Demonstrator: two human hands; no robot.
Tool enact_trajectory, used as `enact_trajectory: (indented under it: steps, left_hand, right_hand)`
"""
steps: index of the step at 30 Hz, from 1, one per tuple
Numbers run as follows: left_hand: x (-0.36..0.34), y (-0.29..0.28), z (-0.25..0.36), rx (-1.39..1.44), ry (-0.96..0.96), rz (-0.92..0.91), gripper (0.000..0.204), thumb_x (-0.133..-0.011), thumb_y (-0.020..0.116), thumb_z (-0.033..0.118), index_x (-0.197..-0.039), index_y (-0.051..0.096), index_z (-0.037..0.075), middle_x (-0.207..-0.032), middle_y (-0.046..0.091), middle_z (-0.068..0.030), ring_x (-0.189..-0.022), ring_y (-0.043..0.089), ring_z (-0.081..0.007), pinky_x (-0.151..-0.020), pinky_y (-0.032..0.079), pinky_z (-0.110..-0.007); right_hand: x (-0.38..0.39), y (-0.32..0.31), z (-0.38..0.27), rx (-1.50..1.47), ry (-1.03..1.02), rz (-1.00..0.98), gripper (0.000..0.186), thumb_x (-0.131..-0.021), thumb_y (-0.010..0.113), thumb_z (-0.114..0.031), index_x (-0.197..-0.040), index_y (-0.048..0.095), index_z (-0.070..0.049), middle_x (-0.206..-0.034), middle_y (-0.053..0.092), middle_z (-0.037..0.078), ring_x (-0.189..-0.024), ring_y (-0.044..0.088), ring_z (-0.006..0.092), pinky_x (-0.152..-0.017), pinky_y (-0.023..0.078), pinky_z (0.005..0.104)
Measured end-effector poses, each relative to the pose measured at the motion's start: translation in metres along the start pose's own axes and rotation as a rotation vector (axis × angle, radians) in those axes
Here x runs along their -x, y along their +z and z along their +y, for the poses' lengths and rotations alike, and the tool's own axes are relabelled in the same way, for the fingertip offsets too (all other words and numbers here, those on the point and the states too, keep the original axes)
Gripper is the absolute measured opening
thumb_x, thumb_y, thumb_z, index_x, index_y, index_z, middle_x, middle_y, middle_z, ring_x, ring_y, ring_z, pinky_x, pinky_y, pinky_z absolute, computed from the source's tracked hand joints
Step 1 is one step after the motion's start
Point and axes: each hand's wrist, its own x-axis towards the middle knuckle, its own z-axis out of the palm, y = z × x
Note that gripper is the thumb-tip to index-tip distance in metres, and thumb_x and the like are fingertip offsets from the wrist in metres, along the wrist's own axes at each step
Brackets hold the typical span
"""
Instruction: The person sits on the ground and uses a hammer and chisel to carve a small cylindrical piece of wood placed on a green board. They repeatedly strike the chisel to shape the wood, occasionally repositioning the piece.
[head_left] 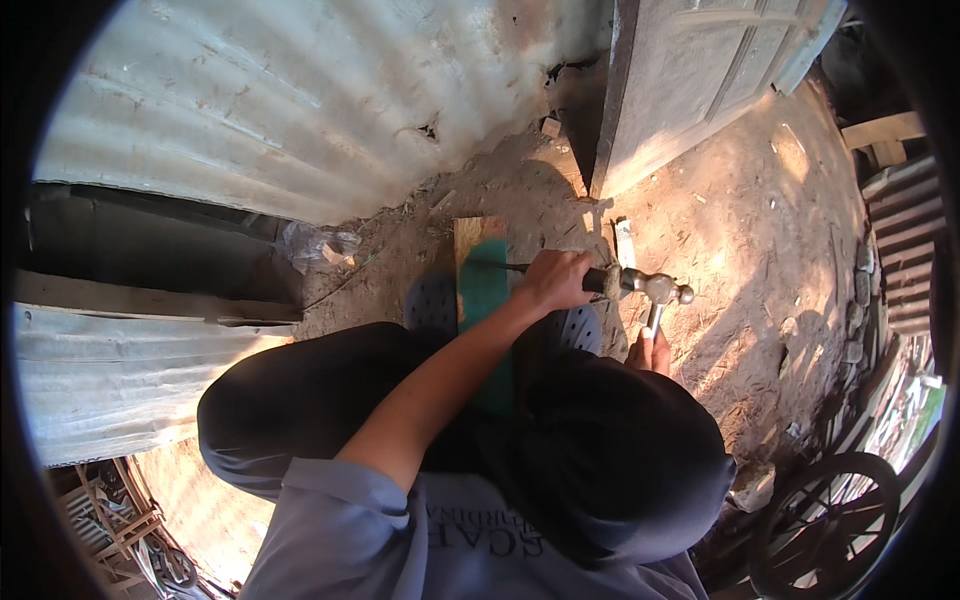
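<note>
A wooden board, part green and part bare wood, lies lengthwise between my feet. My left hand is closed around a tool with a dark handle. Its thin dark shaft points left over the green part; whether the tip touches is unclear, as is the tool's exact kind. Beyond the handle's right end is the metal head of a ball-peen hammer, close against it or touching. My right hand grips the hammer's handle, and is partly hidden behind my right knee.
Corrugated metal sheeting stands ahead and left. A panelled door is propped at the far right. A pale strip lies on the dirt floor. A spoked wheel and stacked scrap are at the right.
</note>
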Motion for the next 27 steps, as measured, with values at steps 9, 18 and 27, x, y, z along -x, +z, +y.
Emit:
enact_trajectory:
  steps: [9, 18, 27]
  left_hand:
    - [0.005, -0.009, -0.002, -0.030, -0.019, 0.021, 0.039, -0.063, 0.078, 0.030, -0.086, 0.060, 0.005, -0.076, 0.067, -0.0145, -0.071, 0.067, -0.0338, -0.063, 0.053, -0.044]
    - [0.005, -0.007, -0.008, 0.002, -0.020, -0.049, 0.038, -0.064, 0.077, 0.030, -0.088, 0.061, 0.005, -0.077, 0.066, -0.0158, -0.073, 0.066, -0.0356, -0.066, 0.052, -0.045]
    - [-0.003, -0.021, -0.007, -0.011, -0.036, -0.159, 0.040, -0.064, 0.077, 0.031, -0.091, 0.064, 0.004, -0.079, 0.066, -0.0175, -0.076, 0.066, -0.0369, -0.069, 0.053, -0.045]
  right_hand:
    - [0.010, 0.005, -0.036, 0.031, 0.034, -0.107, 0.030, -0.098, 0.053, -0.036, -0.097, 0.053, -0.006, -0.060, 0.037, -0.004, -0.047, 0.033, 0.0059, -0.044, 0.027, 0.0222]
    - [0.000, 0.001, -0.043, -0.084, -0.007, -0.005, 0.022, -0.099, 0.051, -0.028, -0.091, 0.054, -0.009, -0.060, 0.039, -0.004, -0.048, 0.032, 0.0041, -0.043, 0.025, 0.0210]
    - [0.003, 0.015, -0.022, 0.040, -0.070, 0.369, 0.031, -0.100, 0.047, -0.033, -0.081, 0.049, -0.009, -0.056, 0.037, -0.003, -0.046, 0.033, 0.0047, -0.042, 0.025, 0.0233]
